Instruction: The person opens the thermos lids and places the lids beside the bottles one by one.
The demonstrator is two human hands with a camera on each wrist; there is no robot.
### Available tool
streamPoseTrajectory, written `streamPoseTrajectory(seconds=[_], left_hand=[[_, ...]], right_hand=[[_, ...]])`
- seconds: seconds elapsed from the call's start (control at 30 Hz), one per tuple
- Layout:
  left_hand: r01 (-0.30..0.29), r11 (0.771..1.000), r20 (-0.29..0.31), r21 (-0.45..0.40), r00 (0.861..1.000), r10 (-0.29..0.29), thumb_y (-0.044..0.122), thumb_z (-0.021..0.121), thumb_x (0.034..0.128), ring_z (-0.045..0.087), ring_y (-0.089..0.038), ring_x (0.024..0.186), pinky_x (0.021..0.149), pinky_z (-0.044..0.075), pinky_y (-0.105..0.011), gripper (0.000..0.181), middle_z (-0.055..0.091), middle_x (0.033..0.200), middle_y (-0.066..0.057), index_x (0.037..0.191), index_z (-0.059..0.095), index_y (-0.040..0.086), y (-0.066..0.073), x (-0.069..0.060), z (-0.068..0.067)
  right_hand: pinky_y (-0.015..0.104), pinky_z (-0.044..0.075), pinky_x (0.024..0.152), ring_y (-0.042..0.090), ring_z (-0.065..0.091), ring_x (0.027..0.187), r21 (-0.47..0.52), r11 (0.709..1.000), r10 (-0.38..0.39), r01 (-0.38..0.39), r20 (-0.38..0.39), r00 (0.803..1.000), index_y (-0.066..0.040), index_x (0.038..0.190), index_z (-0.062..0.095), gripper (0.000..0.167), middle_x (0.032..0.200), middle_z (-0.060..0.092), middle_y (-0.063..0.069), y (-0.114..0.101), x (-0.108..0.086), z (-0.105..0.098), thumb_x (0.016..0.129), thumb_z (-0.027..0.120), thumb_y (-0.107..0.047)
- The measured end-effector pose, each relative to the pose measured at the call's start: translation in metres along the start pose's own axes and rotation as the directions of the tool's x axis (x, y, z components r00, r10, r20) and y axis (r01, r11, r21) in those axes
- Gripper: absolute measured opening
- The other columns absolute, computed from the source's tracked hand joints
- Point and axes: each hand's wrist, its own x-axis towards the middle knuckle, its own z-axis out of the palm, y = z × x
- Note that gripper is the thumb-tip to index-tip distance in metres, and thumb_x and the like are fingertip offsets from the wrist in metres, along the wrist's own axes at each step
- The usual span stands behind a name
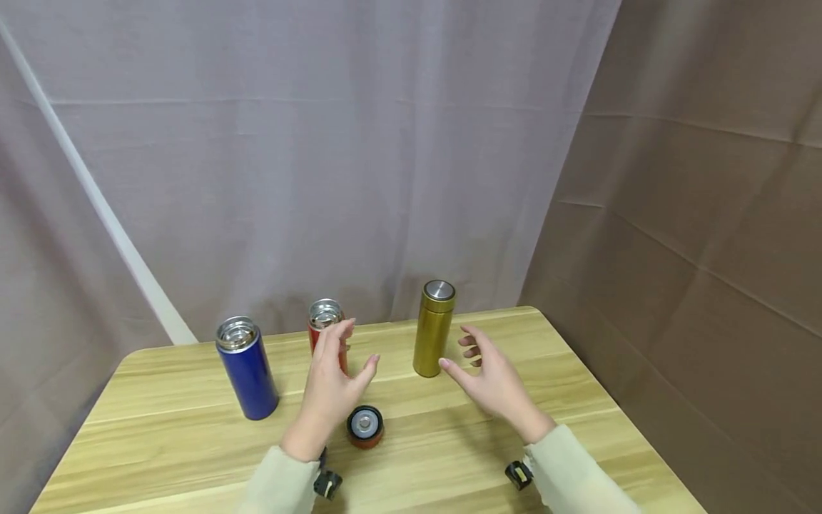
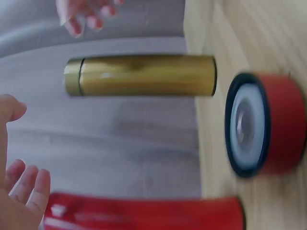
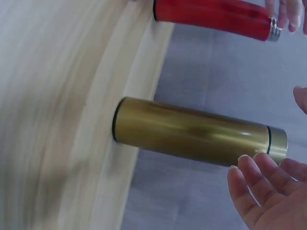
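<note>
Item 1: gold bottle, tall cylinder, capped. Stood upright toward the far side of the wooden table, just left of the right hand. Judged stiff and hard, probably metal, not fragile; weight likely modest, though contents could not be told. Glossy wall, presumably a little slippery. Best hold, by estimate: 1 hand wrapped around the middle of the body, the other around the side of the cap, since the narrow, upright form might tip if nudged high up.

Hands, 2, both empty. Right: forearm angled in from the lower right, thumb toward the bottle, fingers loosely bent and parted from the thumb; whether the thumb tip touched the wall could not be told. Left hand: raised from the lower left, fingers extended in a gentle curve, thumb held well apart and pointing toward item 1; gripping nothing.

Item 2: red bottle, upright, uncapped, partly hidden behind the left hand in the head view; contact not evident.

Item 3: red lid, inner face up, on the table near the left wrist.

Item 4: blue bottle, upright, uncapped, at far left.
</note>
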Motion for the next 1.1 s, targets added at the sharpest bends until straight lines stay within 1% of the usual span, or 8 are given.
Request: streamPoseTrajectory(seconds=[0.17,0.3,0.4,0.57,0.7,0.8,0.9,1.1], left_hand=[[0.109,0.994,0.075,-0.001,0.991,-0.108,0.021,0.08,0.0779,0.057,-0.021,0.103,0.083,0.053,-0.034,0.065,0.054,0.115,-0.004,0.133,0.047,0.01,0.004,0.0,0.027],[0.235,0.971,0.137,-0.04,0.964,-0.228,0.025,0.081,0.0786,0.058,-0.023,0.105,0.083,0.053,-0.034,0.065,0.054,0.117,-0.002,0.133,0.047,0.012,0.004,0.003,0.052],[0.338,0.937,0.196,-0.092,0.928,-0.315,0.028,0.081,0.0788,0.057,-0.025,0.106,0.085,0.052,-0.037,0.066,0.054,0.119,-0.003,0.132,0.048,0.011,0.002,0.005,0.07],[0.478,0.859,0.276,-0.185,0.864,-0.421,0.032,0.08,0.0796,0.055,-0.029,0.113,0.092,0.049,-0.044,0.073,0.053,0.127,-0.009,0.139,0.044,0.009,-0.004,0.008,0.095],[0.574,0.788,0.362,-0.221,0.799,-0.481,0.039,0.078,0.0808,0.043,-0.033,0.13,0.102,0.041,-0.045,0.089,0.042,0.144,-0.015,0.15,0.03,0.009,-0.01,0.011,0.109],[0.608,0.766,0.427,-0.21,0.761,-0.488,0.047,0.076,0.0797,0.031,-0.032,0.138,0.108,0.035,-0.045,0.1,0.03,0.154,-0.013,0.155,0.018,0.014,-0.013,0.012,0.115],[0.6,0.772,0.48,-0.207,0.75,-0.455,0.05,0.076,0.0791,0.026,-0.031,0.141,0.109,0.031,-0.047,0.103,0.022,0.157,-0.009,0.156,0.014,0.019,-0.017,0.01,0.118],[0.566,0.787,0.514,-0.246,0.765,-0.389,0.041,0.077,0.0804,0.031,-0.034,0.137,0.109,0.031,-0.051,0.095,0.027,0.155,-0.004,0.154,0.022,0.017,-0.026,0.005,0.121]], right_hand=[[0.039,0.052,0.08,0.02,0.059,0.093,0.014,1.0,0.014,-0.014,-0.027,1.0,-0.012,0.14,0.043,0.074,0.114,0.06,0.004,-0.002,0.012,-0.005,0.084,0.069,-0.053],[0.042,0.05,0.087,0.023,0.056,0.106,0.039,0.999,0.036,-0.034,-0.042,0.998,-0.011,0.142,0.039,0.078,0.124,0.054,0.006,-0.005,0.022,-0.006,0.084,0.067,-0.055],[0.043,0.047,0.094,0.027,0.05,0.119,0.075,0.996,0.06,-0.057,-0.032,0.998,-0.01,0.146,0.033,0.083,0.137,0.046,0.009,-0.009,0.028,-0.006,0.085,0.067,-0.054],[0.048,0.039,0.103,0.033,0.039,0.132,0.155,0.982,0.109,-0.108,-0.001,0.994,-0.011,0.153,0.018,0.096,0.151,0.029,0.016,-0.01,0.039,-0.001,0.084,0.066,-0.057],[0.049,0.032,0.109,0.033,0.03,0.139,0.214,0.968,0.132,-0.133,0.018,0.991,-0.014,0.155,0.009,0.101,0.157,0.02,0.015,-0.011,0.046,0.004,0.084,0.065,-0.058],[0.048,0.03,0.11,0.032,0.027,0.14,0.217,0.966,0.133,-0.137,0.035,0.991,-0.017,0.156,0.006,0.102,0.158,0.017,0.012,-0.012,0.049,0.006,0.084,0.065,-0.059],[0.049,0.031,0.109,0.032,0.03,0.139,0.209,0.969,0.122,-0.128,0.042,0.992,-0.02,0.156,0.006,0.102,0.158,0.021,0.011,-0.011,0.05,0.008,0.083,0.066,-0.059],[0.05,0.032,0.108,0.032,0.036,0.135,0.205,0.974,0.094,-0.098,0.026,0.995,-0.022,0.156,0.007,0.101,0.156,0.024,0.01,-0.01,0.05,0.011,0.083,0.068,-0.055]])
